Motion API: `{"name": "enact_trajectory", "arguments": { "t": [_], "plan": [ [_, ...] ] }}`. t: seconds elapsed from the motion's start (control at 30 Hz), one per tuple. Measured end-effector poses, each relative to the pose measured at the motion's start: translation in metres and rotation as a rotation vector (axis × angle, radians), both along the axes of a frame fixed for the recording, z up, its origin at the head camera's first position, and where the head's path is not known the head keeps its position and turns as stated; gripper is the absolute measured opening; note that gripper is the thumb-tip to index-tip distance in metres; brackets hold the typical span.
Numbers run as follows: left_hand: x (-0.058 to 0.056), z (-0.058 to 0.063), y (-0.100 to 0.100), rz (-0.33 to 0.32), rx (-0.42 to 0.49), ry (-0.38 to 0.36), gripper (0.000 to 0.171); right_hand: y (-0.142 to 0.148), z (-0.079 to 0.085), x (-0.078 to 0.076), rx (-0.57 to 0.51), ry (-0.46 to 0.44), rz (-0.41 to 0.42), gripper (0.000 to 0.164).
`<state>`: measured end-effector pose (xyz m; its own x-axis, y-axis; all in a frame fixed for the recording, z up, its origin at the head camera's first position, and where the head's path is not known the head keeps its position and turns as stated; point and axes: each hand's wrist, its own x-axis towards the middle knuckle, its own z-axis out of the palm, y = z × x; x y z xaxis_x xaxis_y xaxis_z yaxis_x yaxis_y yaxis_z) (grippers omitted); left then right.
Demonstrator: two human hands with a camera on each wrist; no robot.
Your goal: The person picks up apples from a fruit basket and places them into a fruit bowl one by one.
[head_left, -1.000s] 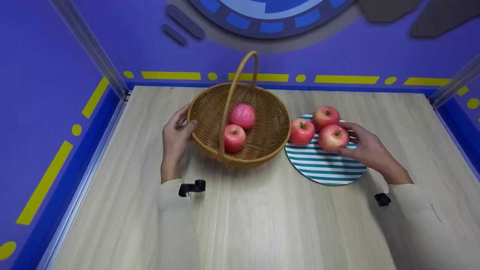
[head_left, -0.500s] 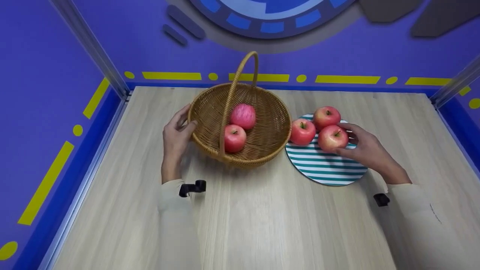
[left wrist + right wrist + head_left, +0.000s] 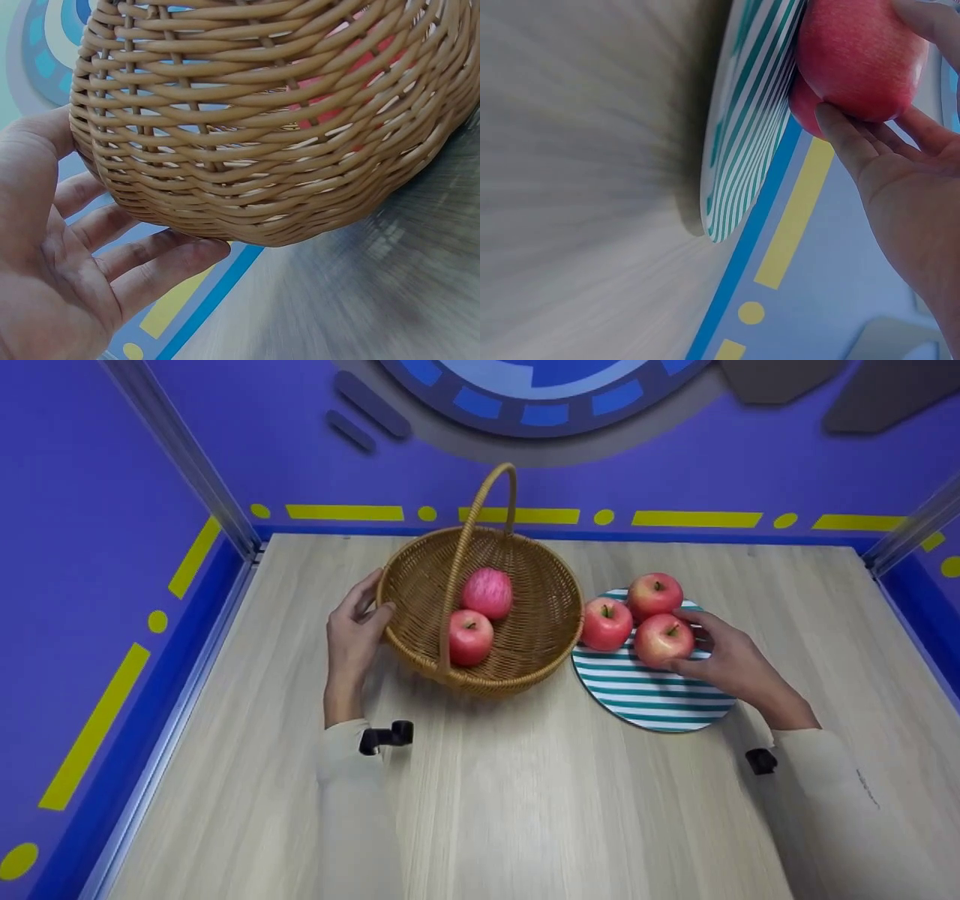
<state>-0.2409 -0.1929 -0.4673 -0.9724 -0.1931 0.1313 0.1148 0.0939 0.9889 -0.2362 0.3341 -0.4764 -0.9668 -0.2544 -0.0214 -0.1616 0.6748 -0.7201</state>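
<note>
A round wicker basket point(image 3: 540, 645) with a tall arched handle stands left of the middle. My left hand point(image 3: 354, 637) holds its left rim, thumb over the edge and fingers against the outside weave point(image 3: 247, 157). Inside lie a pink streaked apple point(image 3: 487, 594) and a red apple point(image 3: 471, 639). On the right, a striped round plate point(image 3: 652, 705) bears three red apples. My right hand point(image 3: 731, 656) grips the front one point(image 3: 664, 642) from its right side, thumb and fingers around it; this apple point(image 3: 862, 60) fills the grasp in the right wrist view.
The other plate apples are one at the back point(image 3: 655, 594) and one at the left point(image 3: 607, 624), close to the basket's right rim. Blue wall panels point(image 3: 360, 480) edge the wooden table point(image 3: 487, 795) at the back and sides.
The front apple in my right hand has shifted very slightly left and toward me, its stem turning a little. My left hand and the basket keep their place.
</note>
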Motion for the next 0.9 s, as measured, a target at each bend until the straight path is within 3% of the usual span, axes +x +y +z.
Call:
{"name": "enact_trajectory", "arguments": {
  "t": [0.9],
  "plan": [
    [0.001, 0.0004, 0.0, -0.009, 0.007, 0.014, 0.053, -0.0028, 0.0021, 0.0017, 0.013, -0.05, -0.007, 0.09]
  ]
}}
